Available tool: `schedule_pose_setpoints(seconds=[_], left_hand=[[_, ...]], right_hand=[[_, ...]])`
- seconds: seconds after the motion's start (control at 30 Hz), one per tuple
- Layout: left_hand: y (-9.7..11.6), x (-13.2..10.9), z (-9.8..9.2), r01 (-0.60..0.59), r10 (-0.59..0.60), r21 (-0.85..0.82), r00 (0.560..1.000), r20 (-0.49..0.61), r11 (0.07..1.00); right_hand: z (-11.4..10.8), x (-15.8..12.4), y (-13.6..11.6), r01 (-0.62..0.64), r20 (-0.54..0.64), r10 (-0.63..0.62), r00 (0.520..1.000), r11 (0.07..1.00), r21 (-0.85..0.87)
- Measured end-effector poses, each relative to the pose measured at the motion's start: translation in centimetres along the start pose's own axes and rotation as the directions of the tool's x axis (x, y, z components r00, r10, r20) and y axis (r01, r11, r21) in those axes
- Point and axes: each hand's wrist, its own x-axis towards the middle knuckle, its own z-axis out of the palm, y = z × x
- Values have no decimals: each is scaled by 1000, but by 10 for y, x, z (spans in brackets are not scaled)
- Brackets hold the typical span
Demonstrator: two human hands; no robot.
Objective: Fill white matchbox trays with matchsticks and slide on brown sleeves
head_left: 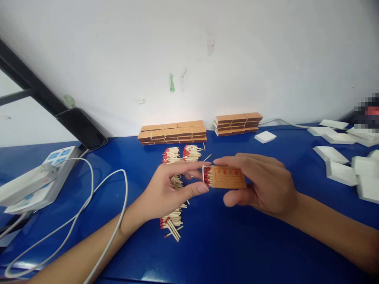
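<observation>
Above the blue tabletop, a matchbox with a tan printed sleeve is partly slid apart. Red-tipped matches show in its white inner tray at the left end. My right hand grips the sleeve from the right, fingers along the top edge, thumb low at the near corner. At the tray end, my left hand closes thumb and forefinger on the white edge. Loose matches lie in piles beneath and around my left hand, which hides some of them. Further back are more match piles.
Stacked matchboxes and a smaller stack stand against the wall. White empty trays are scattered at right, one tray apart. At left are a power strip, a phone and a white cable crossing my left forearm.
</observation>
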Motion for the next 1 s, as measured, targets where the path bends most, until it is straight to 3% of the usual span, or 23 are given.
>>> schedule_pose_setpoints(seconds=[0.13,0.3,0.57,0.7,0.87,1.0], left_hand=[[-2,-1,2,-32,37,-65,997,71,997],[-2,0,1,-14,17,-54,999,51,998],[1,-3,1,5,1,-35,987,159,999],[4,-1,0,-51,48,36,994,95,998],[5,-2,4,-241,257,193,965,-61,951],[2,-3,6,-279,308,261,948,-79,924]], right_hand=[[1,0,-6,116,62,-122,991,990,86],[-1,2,-13,167,80,-175,981,982,92],[-2,0,-28,238,121,-255,959,961,141],[-3,2,-21,210,86,-220,972,971,111],[-1,3,-8,49,-20,-50,999,997,-53],[2,3,-5,98,25,-96,995,993,-71]])
